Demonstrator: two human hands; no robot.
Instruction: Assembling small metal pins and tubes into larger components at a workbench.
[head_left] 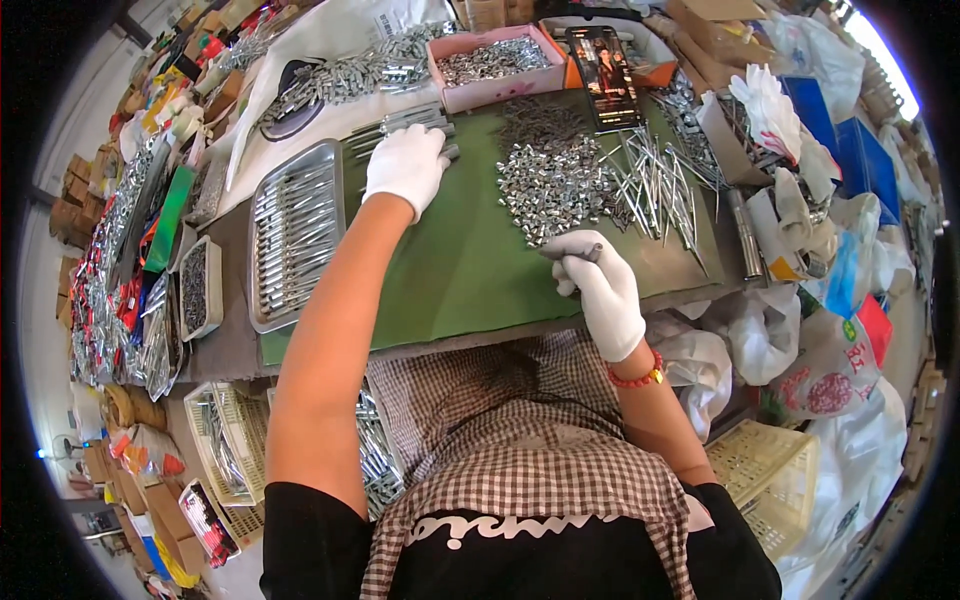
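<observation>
My left hand point(405, 168), in a white glove, reaches to the back of the green mat. Its fingers curl down over a grey metal tube whose end point(452, 152) pokes out beside the thumb; the fingertips are partly hidden. More grey metal tubes point(400, 119) lie side by side just beyond it. My right hand point(604, 300), also gloved in white, grips a short grey metal tube with a tapered tip point(582, 253) near the mat's front. Just past that tip spreads a pile of small silver metal sleeves point(550, 190). Thin metal rods point(655, 185) lie to their right.
A metal tray point(258, 290) of slim rods sits on the left. Behind the mat stand a pink box point(445, 95) of small parts and a phone point(605, 80) propped upright. Dark small pieces point(540, 120) lie behind the sleeves. A metal cylinder point(745, 235) rests at the right edge.
</observation>
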